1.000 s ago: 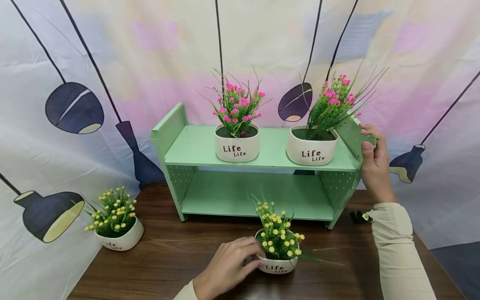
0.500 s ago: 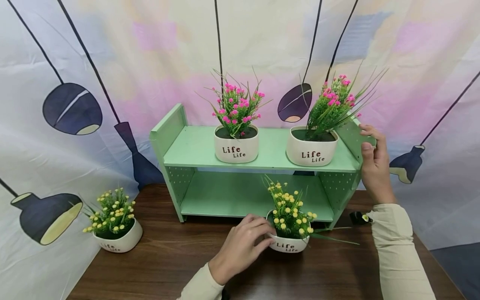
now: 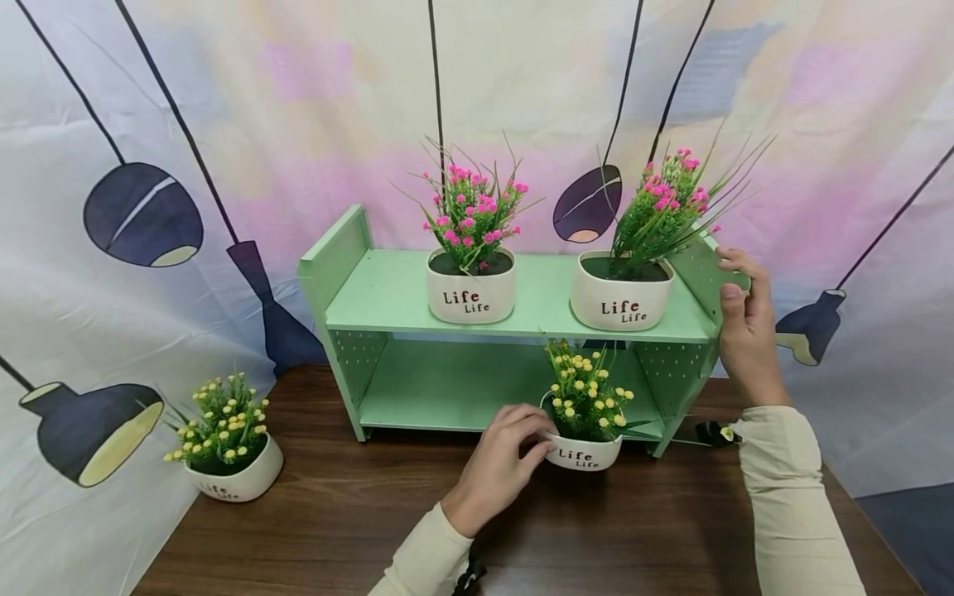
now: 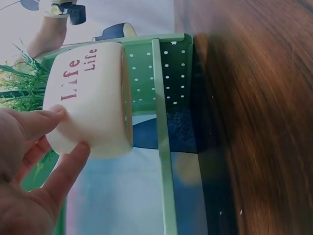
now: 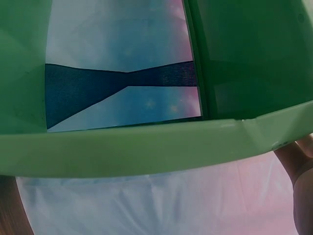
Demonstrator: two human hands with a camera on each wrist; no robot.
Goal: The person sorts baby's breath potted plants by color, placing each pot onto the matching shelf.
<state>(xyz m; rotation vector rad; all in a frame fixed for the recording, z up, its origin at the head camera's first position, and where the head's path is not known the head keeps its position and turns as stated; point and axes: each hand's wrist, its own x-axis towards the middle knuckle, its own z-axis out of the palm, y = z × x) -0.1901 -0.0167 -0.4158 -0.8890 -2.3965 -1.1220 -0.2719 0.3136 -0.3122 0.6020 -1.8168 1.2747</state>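
My left hand (image 3: 501, 468) grips the left rim of a white "Life" pot (image 3: 584, 454) with yellow flowers (image 3: 585, 389), in front of the green shelf's (image 3: 462, 385) lower level. In the left wrist view the left hand's thumb and fingers (image 4: 73, 164) pinch the pot (image 4: 93, 103), which is off the table. My right hand (image 3: 749, 339) holds the upper right side panel (image 3: 704, 281) of the shelf. Part of that hand (image 5: 302, 188) shows beyond the panel (image 5: 146, 154) in the right wrist view.
Two white pots with pink flowers, one left (image 3: 471, 294) and one right (image 3: 622, 300), stand on the upper shelf. Another yellow-flowered pot (image 3: 242, 478) sits on the brown table (image 3: 320, 513) at left. A small black object (image 3: 714, 432) lies beside the shelf's right end.
My left hand has carried the yellow-flowered pot away from the table's front, toward the shelf and slightly right. My right hand has stayed at the side panel.
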